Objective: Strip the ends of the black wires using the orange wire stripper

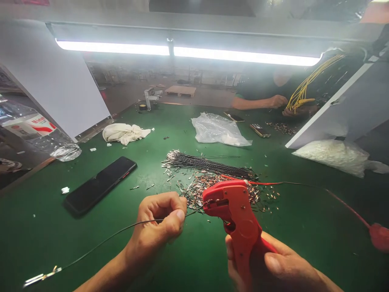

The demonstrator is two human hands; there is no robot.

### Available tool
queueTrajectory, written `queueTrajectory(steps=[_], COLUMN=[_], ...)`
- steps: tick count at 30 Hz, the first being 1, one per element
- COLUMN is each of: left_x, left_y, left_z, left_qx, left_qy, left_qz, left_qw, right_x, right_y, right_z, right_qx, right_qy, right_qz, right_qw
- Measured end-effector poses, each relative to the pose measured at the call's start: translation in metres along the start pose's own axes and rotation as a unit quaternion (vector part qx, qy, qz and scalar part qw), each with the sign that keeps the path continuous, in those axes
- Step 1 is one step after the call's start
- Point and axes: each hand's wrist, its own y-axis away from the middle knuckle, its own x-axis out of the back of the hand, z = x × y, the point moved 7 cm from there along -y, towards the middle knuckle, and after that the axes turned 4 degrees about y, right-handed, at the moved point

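Observation:
My left hand (161,221) pinches a thin black wire (121,232) between thumb and fingers. Metal terminals (41,277) sit on the wire's far left end, and its right end meets the jaws of a red wire stripper (240,219). My right hand (273,261) is wrapped round the stripper's handles. Whether the jaws are clamped on the wire I cannot tell. Behind the tool lies a heap of loose metal terminals (194,190), partly hidden by it. Just beyond is a bundle of black wires (209,163) with terminals on the left ends.
A black phone (101,184), a white cloth (124,133) and a plastic bottle (36,125) are at left. Beyond the wires lies a clear plastic bag (217,129). A filled bag (334,156) rests by the right panel. Across the table, a person's hands (278,101) hold yellow wires (306,87).

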Motion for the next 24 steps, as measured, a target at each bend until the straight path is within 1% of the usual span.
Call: queueTrajectory(steps=[5, 9, 12, 14, 17, 19, 20, 22, 23, 24], left_x=[0.002, 0.001, 0.002, 0.004, 0.007, 0.004, 0.001, -0.009, -0.013, -0.014], left_y=[0.003, 0.003, 0.002, 0.0, -0.004, -0.006, -0.006, -0.002, 0.0, 0.003], left_z=[-0.004, -0.004, -0.004, -0.004, -0.007, -0.009, -0.011, -0.015, -0.016, -0.015], left_qx=[0.018, 0.025, 0.028, 0.035, 0.053, 0.065, 0.073, 0.087, 0.082, 0.063], left_qy=[0.003, 0.003, 0.02, 0.04, 0.044, 0.027, 0.018, 0.002, -0.009, -0.024], left_qz=[0.012, 0.007, 0.016, 0.035, 0.055, 0.033, 0.006, -0.068, -0.095, -0.104], left_qw=[1.0, 1.0, 0.999, 0.998, 0.996, 0.997, 0.997, 0.994, 0.992, 0.992], right_x=[0.004, 0.003, 0.002, 0.0, -0.006, -0.01, -0.011, -0.011, -0.01, -0.009], right_y=[0.0, 0.001, 0.002, 0.002, 0.0, -0.001, -0.001, -0.003, -0.003, -0.003], right_z=[0.002, -0.001, -0.003, -0.004, -0.008, -0.01, -0.011, -0.011, -0.011, -0.011], right_qx=[0.009, 0.019, 0.022, 0.03, 0.062, 0.075, 0.078, 0.069, 0.066, 0.06], right_qy=[-0.009, -0.012, -0.006, 0.005, 0.011, -0.001, -0.014, -0.055, -0.078, -0.095], right_qz=[0.013, 0.023, 0.028, 0.021, -0.001, -0.013, -0.011, 0.004, 0.012, 0.019], right_qw=[1.0, 1.0, 0.999, 0.999, 0.998, 0.997, 0.997, 0.996, 0.995, 0.993])
